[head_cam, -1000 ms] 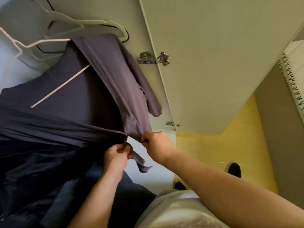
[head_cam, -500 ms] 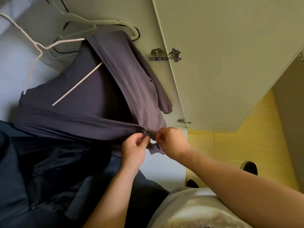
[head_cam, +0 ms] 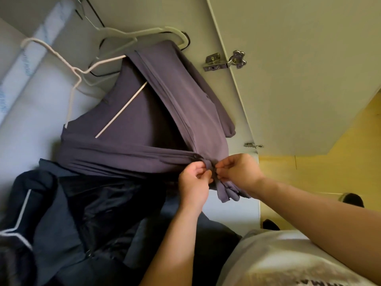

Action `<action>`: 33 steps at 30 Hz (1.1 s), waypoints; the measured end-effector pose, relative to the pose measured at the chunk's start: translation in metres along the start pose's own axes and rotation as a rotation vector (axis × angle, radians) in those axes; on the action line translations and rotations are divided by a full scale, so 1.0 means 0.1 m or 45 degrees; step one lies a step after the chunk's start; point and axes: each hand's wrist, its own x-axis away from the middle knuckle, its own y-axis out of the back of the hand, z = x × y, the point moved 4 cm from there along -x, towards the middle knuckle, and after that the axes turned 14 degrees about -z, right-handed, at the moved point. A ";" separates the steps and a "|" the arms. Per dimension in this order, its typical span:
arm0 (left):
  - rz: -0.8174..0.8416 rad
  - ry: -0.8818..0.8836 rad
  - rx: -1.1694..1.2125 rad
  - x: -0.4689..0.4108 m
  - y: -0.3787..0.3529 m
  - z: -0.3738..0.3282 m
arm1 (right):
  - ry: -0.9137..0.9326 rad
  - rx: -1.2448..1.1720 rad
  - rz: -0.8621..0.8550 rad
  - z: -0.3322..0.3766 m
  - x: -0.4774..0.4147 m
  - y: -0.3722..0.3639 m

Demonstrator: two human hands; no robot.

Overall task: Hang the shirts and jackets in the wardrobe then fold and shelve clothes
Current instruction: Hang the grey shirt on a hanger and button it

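Purple-grey: one jacket [head_cam: 144,124] on one pink hanger [head_cam: 121,112], its hem pinched by left hand [head_cam: 194,182] and right hand [head_cam: 240,172] alike.

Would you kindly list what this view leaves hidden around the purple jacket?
Head view:
- Fastening on the purple jacket: hidden by the left hand and right hand pinching it.
- Rail above the hangers: beyond the top edge.
- Rest of the dark jacket: cut by left, bottom edges.
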 end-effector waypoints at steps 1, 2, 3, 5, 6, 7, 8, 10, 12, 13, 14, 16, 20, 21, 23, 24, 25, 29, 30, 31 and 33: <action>0.002 -0.011 -0.005 0.00 0.00 0.00 | 0.013 0.012 -0.013 0.00 -0.01 0.00; 0.000 -0.023 -0.010 0.00 0.00 0.00 | 0.027 0.021 -0.024 0.00 -0.01 0.00; -0.008 -0.035 -0.012 -0.01 0.00 0.00 | 0.040 0.025 -0.029 0.00 -0.01 0.00; -0.034 -0.064 -0.028 -0.03 0.02 0.00 | 0.073 0.020 -0.025 0.01 -0.01 -0.01; -0.044 -0.076 -0.036 -0.03 0.02 0.00 | 0.092 0.016 -0.021 0.01 -0.02 -0.02; -0.050 -0.080 -0.033 -0.04 0.03 -0.01 | 0.109 0.017 -0.014 0.01 -0.02 -0.03; -0.051 -0.074 -0.020 -0.03 0.03 -0.01 | 0.124 0.023 -0.007 0.01 -0.02 -0.03; -0.055 -0.059 -0.001 -0.03 0.02 -0.01 | 0.139 0.019 0.005 0.00 -0.02 -0.03; -0.062 -0.063 0.001 -0.02 0.02 -0.02 | 0.139 0.011 0.008 -0.01 -0.02 -0.03; -0.060 -0.060 0.004 -0.01 0.02 -0.02 | 0.147 0.023 0.001 -0.01 -0.02 -0.03; -0.054 -0.048 0.012 -0.01 0.02 -0.03 | 0.163 0.047 -0.012 0.00 -0.03 -0.04; -0.044 -0.019 0.026 0.00 0.02 -0.03 | 0.210 0.099 -0.046 0.01 -0.03 -0.03; -0.028 0.053 0.076 0.00 0.02 -0.04 | 0.328 0.214 -0.081 0.06 -0.02 -0.03; -0.026 0.081 0.099 0.01 0.02 -0.04 | 0.365 0.241 -0.089 0.07 -0.01 -0.04; -0.032 0.150 0.162 0.03 0.02 -0.04 | 0.431 0.264 -0.105 0.08 0.00 -0.04; -0.037 0.188 0.200 0.03 0.02 -0.03 | 0.459 0.269 -0.113 0.10 0.01 -0.04; -0.039 0.228 0.236 0.04 0.02 -0.03 | 0.485 0.273 -0.120 0.10 0.02 -0.04; -0.036 0.334 0.354 0.06 0.01 -0.04 | 0.577 0.299 -0.145 0.16 0.05 -0.03; -0.031 0.342 0.366 0.07 0.01 -0.04 | 0.594 0.307 -0.152 0.18 0.05 -0.03; -0.025 0.344 0.370 0.07 0.01 -0.04 | 0.610 0.319 -0.158 0.19 0.06 -0.04; -0.019 0.342 0.365 0.08 0.00 -0.04 | 0.613 0.345 -0.152 0.18 0.05 -0.05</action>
